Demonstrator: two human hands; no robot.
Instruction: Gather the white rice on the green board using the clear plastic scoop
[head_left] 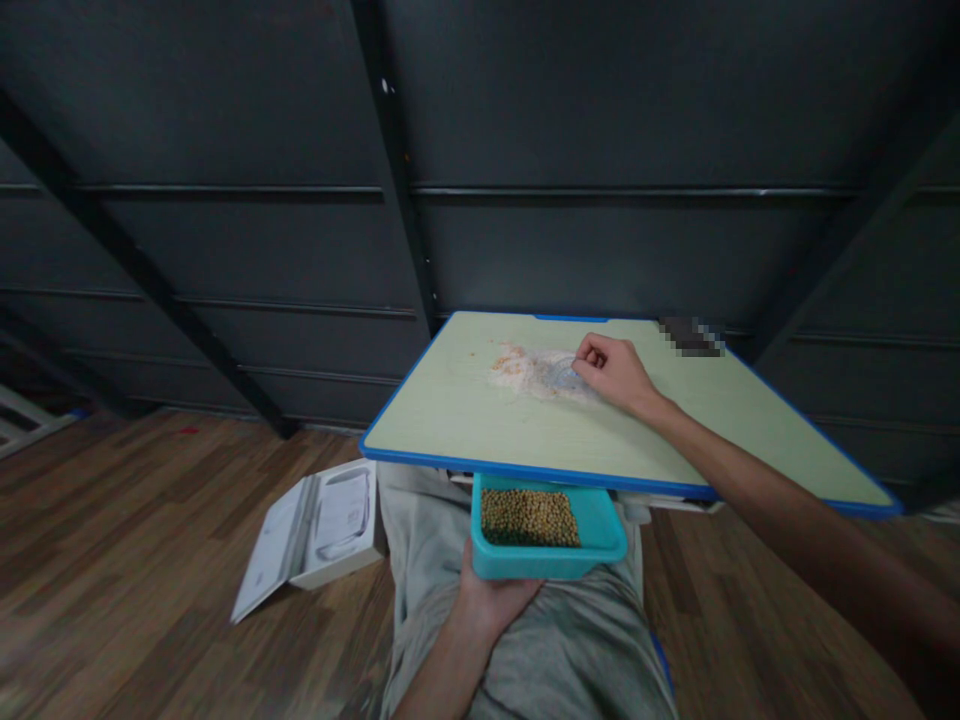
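My left hand [491, 600] supports a teal plastic container [551, 565] from below, above my lap and by the near edge of the table. Round, tan dried beans [534, 517] lie to the left inside it, while its right part shows bare teal. Over the table, my right hand [611, 370] is closed in a pinch, its fingertips at the edge of a clear, round, thin piece [562, 373]. What this piece is I cannot make out. Beside and around it spreads a whitish-pink, crumbly-looking patch [514, 370] with orange bits.
The pale green tabletop [450, 420] has a blue rim. A dark, pixelated object [691, 337] lies at its far right corner. An open white box [345, 515] rests on the wooden floor [172, 540] at left. Dark panels [600, 120] rise behind the table.
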